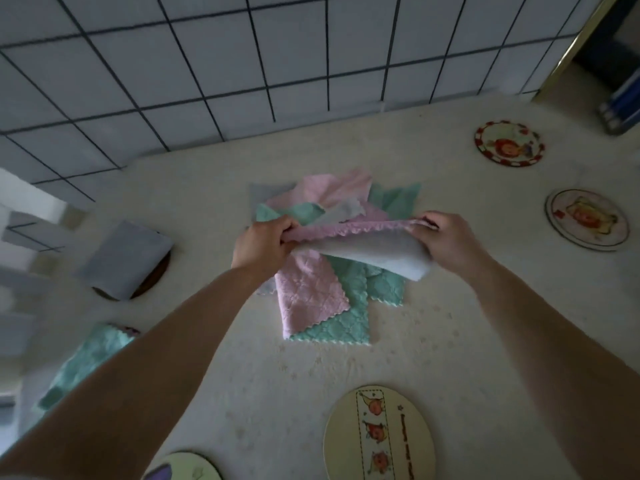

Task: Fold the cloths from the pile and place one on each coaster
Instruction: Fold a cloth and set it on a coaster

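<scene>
Home kitchen: tiled wall [207,64], cream tablecloth [450,341] (cartoon coasters [509,144]).

A pale cream surface [450,341] with a faint speckled pattern fills the lower view. Behind it rises a white tiled wall [242,57] with dark grout lines, and at far right, a blurred blue-and-white object [621,109] sits beside a brass-coloured edge [571,46].

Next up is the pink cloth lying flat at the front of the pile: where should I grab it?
Take the pink cloth by its near zigzag edge, coming from the person's side. That corner lies uppermost over the green cloth, free of the pile, so pinching there should lift only it.
</scene>
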